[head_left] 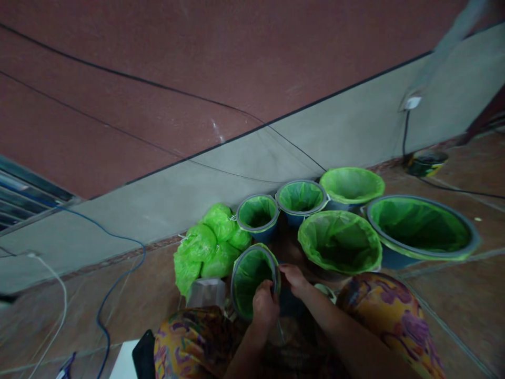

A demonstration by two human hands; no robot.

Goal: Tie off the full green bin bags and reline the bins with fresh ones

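Observation:
Between my knees a small bucket (235, 287) is tilted towards me, its grey rim ringed by a green mesh-like liner (252, 268). My left hand (265, 303) reaches over the mouth, fingers curled on the rim's near right side. Against the outer side of the same rim, the fingers of my right hand (295, 280) are pinched together; what exactly they grip there is partly hidden. A thin pale strand hangs below my left hand. Close on the right stands a wide lined bucket (339, 239). Behind are two smaller lined buckets with grey rims, one of them nearer the left (258, 213).
Green bundles (203, 245) are heaped by the wall, beside a clear plastic container (207, 292). A large grey-rimmed bucket (422, 226) and another lined one (351, 185) stand right. A blue cable (106, 302) crosses the floor left; a paint can (426, 162) sits far right.

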